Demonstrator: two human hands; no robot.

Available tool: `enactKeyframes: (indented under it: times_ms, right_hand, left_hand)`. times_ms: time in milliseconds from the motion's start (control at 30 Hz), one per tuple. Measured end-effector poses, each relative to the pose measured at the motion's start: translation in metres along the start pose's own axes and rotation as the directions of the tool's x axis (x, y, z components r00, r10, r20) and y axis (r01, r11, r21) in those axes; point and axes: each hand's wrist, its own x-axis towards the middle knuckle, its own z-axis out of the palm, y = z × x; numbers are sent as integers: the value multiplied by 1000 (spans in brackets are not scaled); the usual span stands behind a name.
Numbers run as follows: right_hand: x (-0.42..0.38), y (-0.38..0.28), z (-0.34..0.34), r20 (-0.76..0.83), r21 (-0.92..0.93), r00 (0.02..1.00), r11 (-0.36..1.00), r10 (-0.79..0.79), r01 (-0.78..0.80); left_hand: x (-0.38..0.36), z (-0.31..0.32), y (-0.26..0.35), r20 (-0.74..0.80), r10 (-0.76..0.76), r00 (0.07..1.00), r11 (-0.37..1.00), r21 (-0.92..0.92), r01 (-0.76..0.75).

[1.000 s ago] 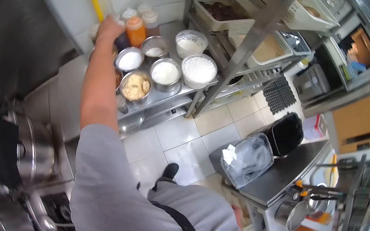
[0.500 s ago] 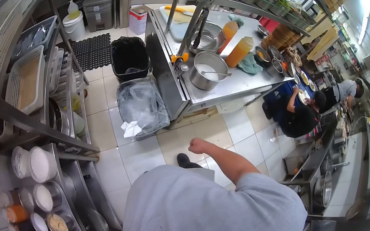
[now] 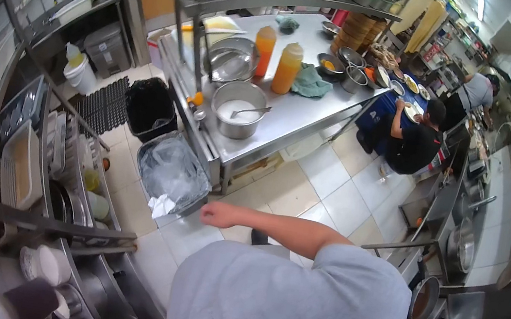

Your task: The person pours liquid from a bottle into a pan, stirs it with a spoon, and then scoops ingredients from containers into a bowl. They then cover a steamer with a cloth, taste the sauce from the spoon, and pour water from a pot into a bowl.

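My right hand [image 3: 215, 214] reaches across in front of my grey shirt, its fingers curled into a fist. Nothing shows in it. It is above the floor, closest to the lined grey bin [image 3: 192, 206], where clear plastic and a crumpled white paper [image 3: 161, 205] hang at the rim; I see no contact. My left hand is out of view. Beyond the bin, a steel pot [image 3: 236, 127] with white contents and a spoon stands on the steel counter [image 3: 301, 117].
Orange squeeze bottles [image 3: 287, 68] and a green cloth [image 3: 312, 82] lie on the counter. A black bin [image 3: 150, 119] stands behind the lined one. Racks [image 3: 48, 221] line the left side. A co-worker [image 3: 419, 144] in black crouches at a blue container with plates; another person [image 3: 477, 93] stands behind.
My view has shifted, so the counter and bins sit further left. My right hand, still curled, has moved left toward the lined bin. A blurred dark shape shows at lower left.
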Motion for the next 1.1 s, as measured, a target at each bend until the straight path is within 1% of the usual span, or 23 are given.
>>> enactKeyframes:
  times_ms: [33,67,100,133,167,200,233,267,300,333,367,400,433,467,533,600,700,767,833,900,1000,1033,1100]
  right_hand:
    - [-7,-30,-15,4,104,1000,995,8,-8]
    - [-10,-40,-27,89,300,994,950,62,-86]
    - [-13,-45,-39,180,480,979,861,93,-170]
    - [-20,-46,-52,152,487,985,860,87,-151]
    - [-28,-45,-64,182,722,979,664,87,-194]
    - [-37,-43,-79,209,888,975,404,71,-220]
    - [-54,-46,-101,179,895,981,402,72,-193]
    - [-77,-50,-123,154,954,988,259,-3,-148]
    - [-98,-47,-140,115,989,991,107,-75,-106]
    - [-116,-35,-154,88,991,994,103,-67,-80]
    - [-135,-21,-169,32,997,999,67,17,-34]
    - [-151,-6,-182,-16,999,995,34,102,12]
    - [-165,12,-191,-57,998,985,-16,160,61]
    - [-182,22,-200,-65,998,984,-7,167,68]
    - [-212,40,-216,-216,975,934,19,286,220]
    - [-226,64,-229,-270,962,902,47,338,270]
    - [-236,103,-251,-303,950,869,46,390,310]
    - [-234,157,-284,-488,751,762,650,426,118]
    - [-245,147,-344,-692,387,644,921,327,-51]
    - [-239,167,-408,-822,147,523,971,226,-189]
    - [-224,192,-511,-895,-111,444,955,24,-275]
    - [-216,206,-544,-905,-200,419,938,-67,-282]
    - [-198,218,-600,-904,-153,428,921,17,-359]
  left_hand:
    - [-1,25,-3,310,4,951,970,-231,71]
    - [-18,57,-8,342,144,929,987,22,-162]
    - [-35,127,69,403,234,885,899,-437,-39]
    - [-60,169,107,529,90,844,835,-502,226]
    - [-80,211,137,569,239,787,811,-562,160]
    - [-103,246,193,628,139,766,728,-588,351]
    - [-124,273,233,702,116,702,677,-574,462]
    - [-144,299,259,782,171,599,617,-559,554]
    - [-162,325,280,800,291,525,614,-577,539]
    - [-179,348,304,807,401,434,589,-590,552]
    - [-205,374,317,767,478,427,549,-641,536]
    - [-222,391,337,760,539,362,550,-643,533]
    - [-243,405,358,797,513,319,490,-577,653]
    - [-266,419,375,830,493,260,382,-475,793]
    - [-307,451,394,812,535,233,355,-467,810]
    - [-342,476,407,792,610,-9,471,-353,808]
    - [-368,499,427,764,640,81,495,-491,716]
    - [-368,511,447,748,658,80,487,-504,714]
    - [-375,532,461,723,686,82,477,-532,700]
    - [-386,556,473,730,681,60,486,-512,709]
    - [-406,596,484,752,659,30,509,-475,718]
    - [-410,610,491,753,655,58,503,-493,710]
    - [-422,640,503,755,650,86,483,-498,720]
